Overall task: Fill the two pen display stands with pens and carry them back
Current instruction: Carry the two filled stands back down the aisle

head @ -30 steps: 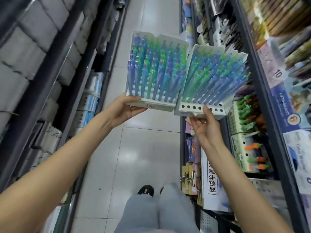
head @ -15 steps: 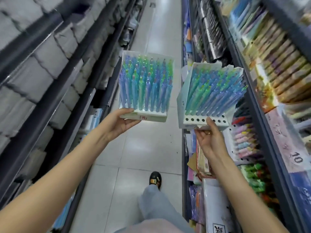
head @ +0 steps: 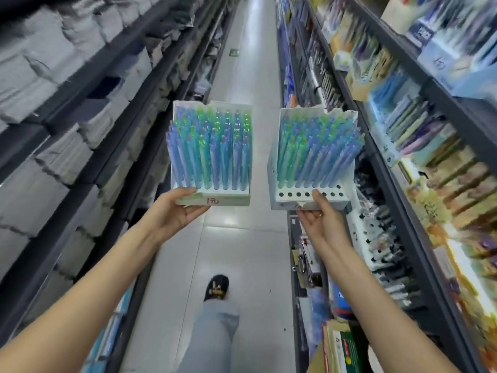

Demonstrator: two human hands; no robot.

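Two white pen display stands packed with blue, green and purple pens are held out in front of me over the aisle. My left hand grips the left stand from below at its front left corner, thumb on the front edge. The right stand tilts slightly to the right; my right hand holds it from underneath, thumb pressed on its front row of empty holes. The two stands are apart, with a gap of floor between them.
I stand in a narrow shop aisle with a shiny tiled floor. Dark shelving with grey stacked goods lines the left side. Stationery shelves run along the right. My leg and black shoe are below.
The view has lifted and moved forward along the aisle. The two stands have drifted apart and sit more upright. My foot has stepped ahead. Both hands keep their hold.
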